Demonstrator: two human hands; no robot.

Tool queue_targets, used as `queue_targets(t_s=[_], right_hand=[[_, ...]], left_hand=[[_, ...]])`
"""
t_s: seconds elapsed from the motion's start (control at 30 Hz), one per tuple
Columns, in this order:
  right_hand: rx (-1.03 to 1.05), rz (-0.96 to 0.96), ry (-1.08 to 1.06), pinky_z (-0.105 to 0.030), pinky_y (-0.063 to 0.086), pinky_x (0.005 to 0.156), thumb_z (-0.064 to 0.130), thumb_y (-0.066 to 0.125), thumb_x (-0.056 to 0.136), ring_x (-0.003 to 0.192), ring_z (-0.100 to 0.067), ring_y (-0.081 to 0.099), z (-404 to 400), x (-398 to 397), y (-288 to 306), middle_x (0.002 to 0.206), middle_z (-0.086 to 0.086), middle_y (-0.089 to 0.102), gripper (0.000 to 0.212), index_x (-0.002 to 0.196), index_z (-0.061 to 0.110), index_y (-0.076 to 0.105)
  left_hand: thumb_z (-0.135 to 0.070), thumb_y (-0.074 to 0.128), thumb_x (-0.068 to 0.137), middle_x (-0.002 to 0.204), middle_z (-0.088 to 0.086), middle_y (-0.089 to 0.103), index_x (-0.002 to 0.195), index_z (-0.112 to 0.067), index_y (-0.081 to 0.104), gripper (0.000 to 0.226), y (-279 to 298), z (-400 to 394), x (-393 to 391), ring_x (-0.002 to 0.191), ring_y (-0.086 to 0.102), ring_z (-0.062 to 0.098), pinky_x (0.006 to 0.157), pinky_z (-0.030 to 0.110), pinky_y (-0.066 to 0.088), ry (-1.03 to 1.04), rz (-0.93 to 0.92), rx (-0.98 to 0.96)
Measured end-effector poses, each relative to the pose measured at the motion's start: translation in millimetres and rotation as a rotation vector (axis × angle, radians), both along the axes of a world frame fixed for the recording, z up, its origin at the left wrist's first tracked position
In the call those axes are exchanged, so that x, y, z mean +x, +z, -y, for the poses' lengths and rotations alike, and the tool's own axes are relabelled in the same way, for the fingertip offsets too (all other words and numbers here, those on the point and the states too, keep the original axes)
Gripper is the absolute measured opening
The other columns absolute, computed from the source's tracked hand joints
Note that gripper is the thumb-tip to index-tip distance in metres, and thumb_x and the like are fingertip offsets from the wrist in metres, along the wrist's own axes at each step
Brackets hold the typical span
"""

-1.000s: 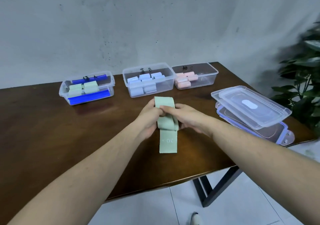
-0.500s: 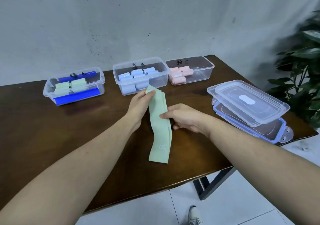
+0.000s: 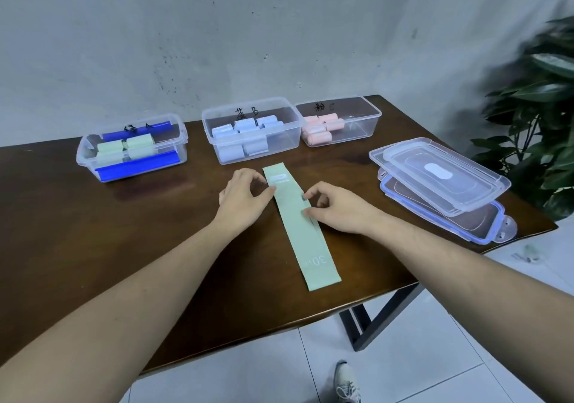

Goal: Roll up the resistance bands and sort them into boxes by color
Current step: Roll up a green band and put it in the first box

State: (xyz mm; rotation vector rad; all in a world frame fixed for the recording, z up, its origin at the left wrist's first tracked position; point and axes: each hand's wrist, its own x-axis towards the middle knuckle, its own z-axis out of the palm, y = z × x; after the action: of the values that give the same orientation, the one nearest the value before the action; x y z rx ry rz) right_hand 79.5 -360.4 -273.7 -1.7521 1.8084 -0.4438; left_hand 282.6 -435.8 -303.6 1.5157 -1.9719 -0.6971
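A light green resistance band (image 3: 299, 235) lies flat and unrolled on the brown table (image 3: 93, 231), running from near the middle box toward the front edge, with "30" printed at its near end. My left hand (image 3: 243, 199) rests beside the band's far left edge, thumb tip touching it. My right hand (image 3: 337, 208) sits at the right edge, index and thumb tips resting on the band. Three clear boxes stand at the back: the left box (image 3: 84, 157) holds green rolls, the middle box (image 3: 208, 123) blue rolls, the right box (image 3: 374, 117) pink rolls.
A stack of clear lids (image 3: 441, 182) lies at the table's right end, partly over the edge. A potted plant (image 3: 540, 117) stands beyond it. The table's front edge runs just past the band's near end. A shoe (image 3: 346, 385) shows on the tiled floor.
The band was held up, folded between both hands; it has been opened out and laid flat on the table. Both hands came down with it and now only touch its edges.
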Motion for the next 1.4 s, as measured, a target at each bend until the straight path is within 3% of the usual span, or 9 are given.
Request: queue_targets(t_s=[0.27, 0.37, 0.47, 0.6, 0.83, 1.0, 1.1, 1.27, 1.4], right_hand=[[-0.164, 0.041, 0.106, -0.014, 0.044, 0.068, 0.026, 0.066, 0.095, 0.071, -0.002, 0.054, -38, -8, -18, 0.085, 0.01, 0.06, 0.016, 0.11, 0.031, 0.069], [-0.152, -0.05, 0.113, -0.015, 0.041, 0.066, 0.032, 0.061, 0.097, 0.071, -0.002, 0.057, -50, -12, -17, 0.081, 0.012, 0.06, 0.015, 0.112, 0.034, 0.064], [-0.167, -0.112, 0.101, -0.016, 0.042, 0.065, 0.035, 0.057, 0.099, 0.075, -0.006, 0.06, -61, -13, -19, 0.082, 0.012, 0.062, 0.016, 0.113, 0.036, 0.063], [-0.187, 0.019, 0.085, -0.022, 0.05, 0.07, 0.031, 0.058, 0.098, 0.077, -0.005, 0.062, -71, -8, -21, 0.084, 0.011, 0.067, 0.016, 0.111, 0.035, 0.067], [-0.185, 0.023, 0.16, -0.018, 0.047, 0.077, 0.037, 0.068, 0.092, 0.085, -0.006, 0.058, -81, -15, -19, 0.093, 0.014, 0.061, 0.023, 0.114, 0.037, 0.069], [-0.172, -0.026, 0.322, -0.022, 0.045, 0.094, 0.055, 0.064, 0.087, 0.107, -0.007, 0.054, -99, -24, -20, 0.113, 0.02, 0.055, 0.042, 0.124, 0.036, 0.069], [-0.224, -0.119, 0.391, -0.023, 0.038, 0.104, 0.049, 0.066, 0.089, 0.117, -0.008, 0.049, -105, -31, -22, 0.121, 0.017, 0.053, 0.041, 0.126, 0.031, 0.069], [-0.353, -0.196, 0.401, -0.028, 0.046, 0.091, 0.052, 0.054, 0.093, 0.101, -0.01, 0.052, -113, -28, -27, 0.116, 0.014, 0.057, 0.041, 0.12, 0.028, 0.073], [-0.442, -0.142, 0.379, -0.029, 0.048, 0.087, 0.037, 0.066, 0.093, 0.096, -0.009, 0.053, -115, -23, -32, 0.108, 0.015, 0.059, 0.023, 0.11, 0.025, 0.077]], left_hand=[[-0.043, 0.056, 0.094, 0.119, -0.019, 0.052, 0.101, -0.039, 0.057, 0.009, -2, -62, 5, 0.116, 0.048, 0.003, 0.111, 0.044, 0.033, -0.271, 0.095, -0.103], [-0.049, 0.056, 0.093, 0.122, -0.02, 0.053, 0.107, -0.038, 0.058, 0.018, -7, -87, 7, 0.118, 0.048, 0.003, 0.111, 0.041, 0.034, -0.349, 0.165, -0.142], [-0.05, 0.051, 0.095, 0.136, -0.018, 0.051, 0.122, -0.036, 0.056, 0.03, -10, -109, 7, 0.133, 0.04, 0.005, 0.118, 0.036, 0.021, -0.272, 0.237, -0.164], [-0.049, 0.046, 0.098, 0.149, -0.014, 0.044, 0.134, -0.038, 0.047, 0.038, -5, -123, -6, 0.145, 0.028, 0.009, 0.124, 0.038, 0.008, -0.35, 0.163, -0.048], [-0.044, 0.056, 0.096, 0.157, -0.014, 0.031, 0.134, -0.038, 0.05, 0.039, 0, -123, -5, 0.143, 0.027, 0.003, 0.122, 0.027, 0.013, -0.377, 0.084, -0.003], [-0.053, 0.062, 0.09, 0.145, -0.019, 0.045, 0.124, -0.038, 0.063, 0.037, -7, -130, 4, 0.138, 0.032, 0.0, 0.121, 0.037, 0.019, -0.474, 0.084, -0.123], [-0.057, 0.064, 0.086, 0.134, -0.021, 0.052, 0.121, -0.036, 0.067, 0.041, -9, -138, 9, 0.131, 0.038, 0.001, 0.116, 0.032, 0.023, -0.486, 0.163, -0.227], [-0.048, 0.061, 0.092, 0.122, -0.019, 0.059, 0.117, -0.034, 0.071, 0.03, -9, -147, 9, 0.114, 0.049, 0.005, 0.098, 0.028, 0.036, -0.488, 0.28, -0.352], [-0.045, 0.06, 0.094, 0.114, -0.018, 0.063, 0.116, -0.033, 0.071, 0.027, -7, -154, 10, 0.107, 0.052, 0.005, 0.089, 0.022, 0.034, -0.49, 0.303, -0.401]])
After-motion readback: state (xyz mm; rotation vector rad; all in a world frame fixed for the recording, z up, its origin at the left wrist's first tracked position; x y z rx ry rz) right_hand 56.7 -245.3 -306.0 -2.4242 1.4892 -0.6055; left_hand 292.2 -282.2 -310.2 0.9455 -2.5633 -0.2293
